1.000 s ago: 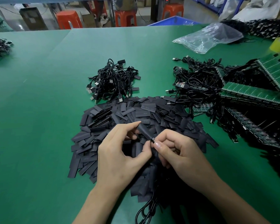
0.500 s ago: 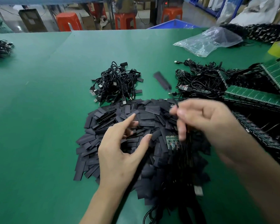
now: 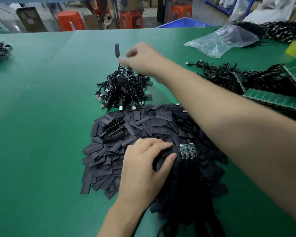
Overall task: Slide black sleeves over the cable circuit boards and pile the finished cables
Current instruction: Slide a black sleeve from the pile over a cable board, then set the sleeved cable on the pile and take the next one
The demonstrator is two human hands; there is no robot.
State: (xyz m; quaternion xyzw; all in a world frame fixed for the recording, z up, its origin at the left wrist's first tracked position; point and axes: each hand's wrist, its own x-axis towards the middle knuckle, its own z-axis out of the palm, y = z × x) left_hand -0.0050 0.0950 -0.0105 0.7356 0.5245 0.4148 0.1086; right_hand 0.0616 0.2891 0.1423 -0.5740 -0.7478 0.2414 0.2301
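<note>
Head view shows the right hand (image 3: pixel 140 60) stretched out over the pile of finished cables (image 3: pixel 125 89). Though blurred, it is plainly pinching a sleeved cable (image 3: pixel 116 50) just below its covered end, which sticks up above the fingers while the cord hangs down into the pile. The main risk is the release. Let go from this height or with a flick, the cable could bounce or slide off the tangled mound. The loose-fitting sleeve could also slip back along the cord and bare the board again. The pile's near edge touches the heap of black sleeves (image 3: pixel 109 151), so a stray cable could land among them and pass for unfinished work. The hanging cord may also catch in the tangle and drag other cables when the hand pulls away. The left hand (image 3: pixel 143 166) rests on the sleeve heap with bent fingers, its thumb just beside a bare circuit board (image 3: pixel 188 150); whether it pinches a sleeve cannot be told. Reaching blind there could scatter sleeves across the green desk (image 3: pixel 41 100) or bury that board.
</note>
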